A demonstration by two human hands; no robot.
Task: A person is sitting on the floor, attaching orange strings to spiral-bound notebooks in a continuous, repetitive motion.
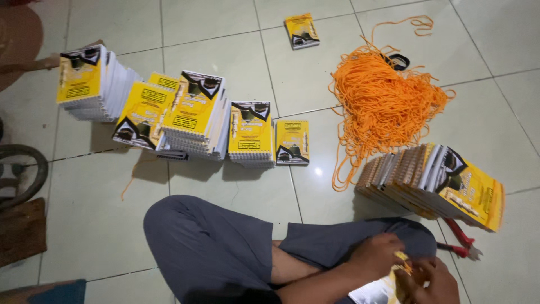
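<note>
Two hands meet low at the person's lap: the left hand and right hand are both pinched on a short end of orange cord at the top edge of a yellow booklet resting on the crossed leg. Judged step: threading or knotting cord at the binding. Next calls for a steady pull along the cord. Booklet's long axis appears to run toward lower left, though mostly hidden. Loose cord heap and a leaning booklet stack lie near
</note>
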